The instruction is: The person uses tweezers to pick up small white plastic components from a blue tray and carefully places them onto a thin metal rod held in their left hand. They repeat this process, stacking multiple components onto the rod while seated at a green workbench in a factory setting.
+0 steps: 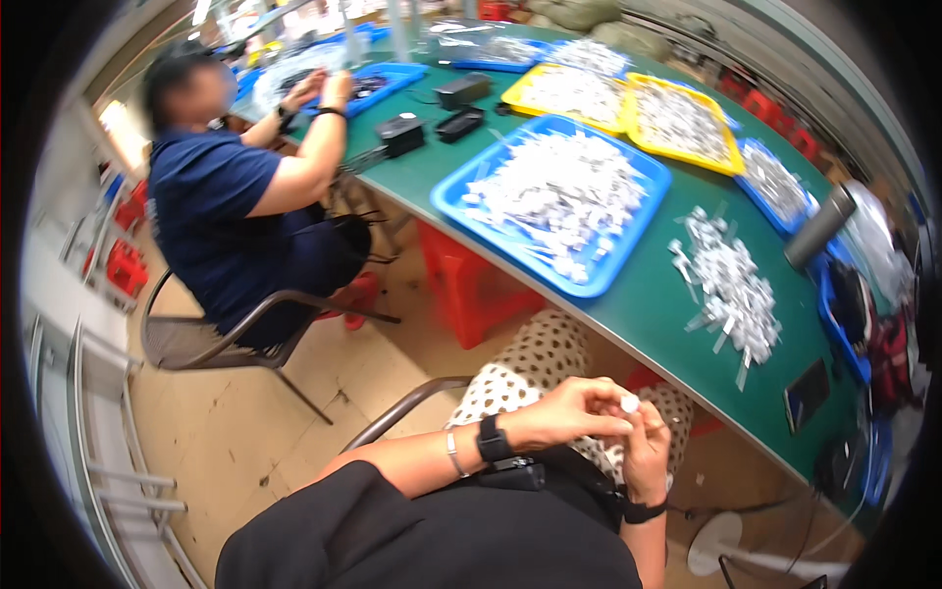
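Over my lap, just off the table's near edge, both hands meet fingertip to fingertip. My left hand is closed in a pinch, thumb and forefinger at a small white piece. My right hand pinches the same piece from below and the right, its fingers curled. The piece is too small for its exact kind to show. On the green table beyond lies a loose heap of small white and clear parts. Left of it, a blue tray is piled with similar white parts.
Yellow trays of parts stand farther back. Black boxes sit near a seated co-worker on the left, whose hands are over another blue tray. At right are a grey cylinder and a phone. A red stool stands under the table.
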The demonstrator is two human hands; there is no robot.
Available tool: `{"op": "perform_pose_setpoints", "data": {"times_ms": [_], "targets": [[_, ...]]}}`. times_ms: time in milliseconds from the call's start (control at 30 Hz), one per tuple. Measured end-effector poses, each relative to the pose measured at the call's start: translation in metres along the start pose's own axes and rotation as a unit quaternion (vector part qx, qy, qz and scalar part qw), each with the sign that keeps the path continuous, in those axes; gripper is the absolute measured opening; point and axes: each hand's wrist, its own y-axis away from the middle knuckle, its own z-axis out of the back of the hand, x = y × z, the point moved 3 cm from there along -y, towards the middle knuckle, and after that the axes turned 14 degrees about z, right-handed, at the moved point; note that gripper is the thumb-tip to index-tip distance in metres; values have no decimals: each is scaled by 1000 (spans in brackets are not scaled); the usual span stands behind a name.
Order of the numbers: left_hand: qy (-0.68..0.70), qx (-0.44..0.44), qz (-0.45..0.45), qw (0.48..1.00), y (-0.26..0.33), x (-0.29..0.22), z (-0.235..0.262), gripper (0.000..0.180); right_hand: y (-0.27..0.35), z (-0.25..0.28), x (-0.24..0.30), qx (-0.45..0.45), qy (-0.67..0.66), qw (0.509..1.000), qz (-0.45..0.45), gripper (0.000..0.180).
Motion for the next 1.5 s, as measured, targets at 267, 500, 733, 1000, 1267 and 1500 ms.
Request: {"op": "perform_pose_setpoints", "data": {"times_ms": [267,500,733,1000,1267,1500], "targets": [[-10,-58,-58,997,8,-17,13,17,-6,1,34,30,280,942,181,57],[-8,-111,-46,993,18,-25,16,20,-2,13,65,-68,104,982,139,55],[19,-173,-227,958,47,-71,42,19,0,8,88,-50,23,994,95,18],[102,-252,-416,868,97,-132,78,18,2,-6,109,-58,32,996,62,20],[141,-254,-478,829,117,-154,84,19,8,20,94,-119,-26,989,83,29],[136,-220,-343,903,75,-119,59,20,5,20,95,-107,-48,984,135,24]]}}
